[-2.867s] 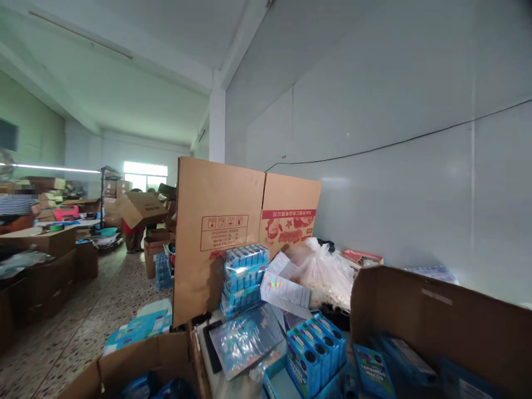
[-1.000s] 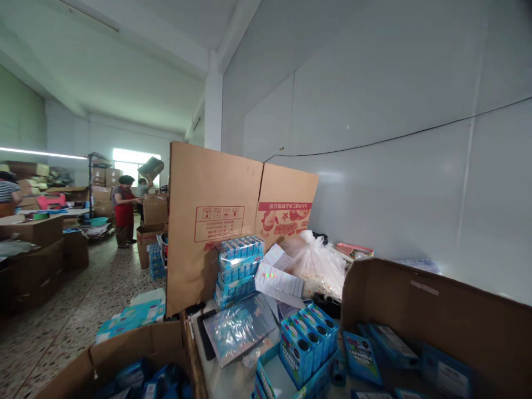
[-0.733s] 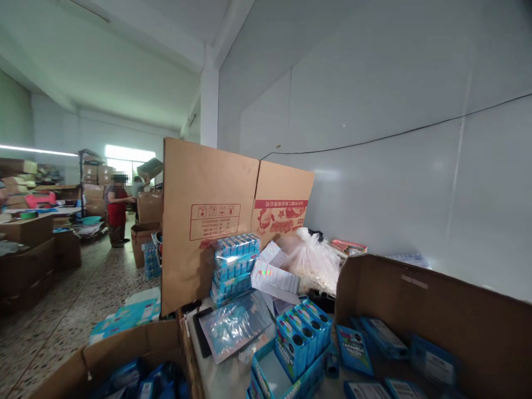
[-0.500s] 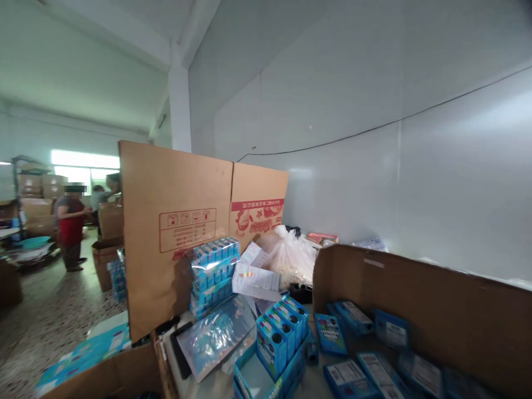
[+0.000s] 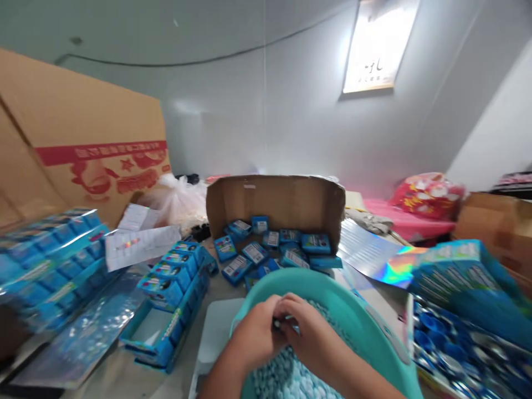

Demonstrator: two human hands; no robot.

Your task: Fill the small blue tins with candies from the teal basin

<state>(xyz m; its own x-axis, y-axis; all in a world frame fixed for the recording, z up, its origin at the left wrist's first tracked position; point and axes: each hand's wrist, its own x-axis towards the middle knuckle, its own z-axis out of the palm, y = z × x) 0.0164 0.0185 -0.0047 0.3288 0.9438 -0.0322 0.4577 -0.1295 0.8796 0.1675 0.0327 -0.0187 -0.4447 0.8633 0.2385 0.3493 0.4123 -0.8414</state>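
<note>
My left hand [image 5: 261,328] and my right hand [image 5: 302,317] meet above a turquoise basin [image 5: 366,318]. Both are closed, fingertips together, around something small and dark that I cannot make out. Under them the basin holds many small pale-blue pieces [image 5: 291,377], like candies or pellets. Just left of the basin lies a pale flat-topped block [image 5: 218,327], partly covered by my left forearm. Behind the basin, small blue printed boxes [image 5: 254,253] lie loose in front of an upright cardboard flap [image 5: 276,199].
A blue display tray [image 5: 177,321] with several small boxes stands left, beside wrapped stacks of blue boxes [image 5: 54,266]. At right, a container holds blue and silver round parts [image 5: 461,349], with blue printed card [image 5: 469,277] over it. A tall carton [image 5: 91,111] rises at far left.
My view has swung to the right and downward. Both hands, the basin and the container of round parts have come into sight; the room with people at the left has gone out of view.
</note>
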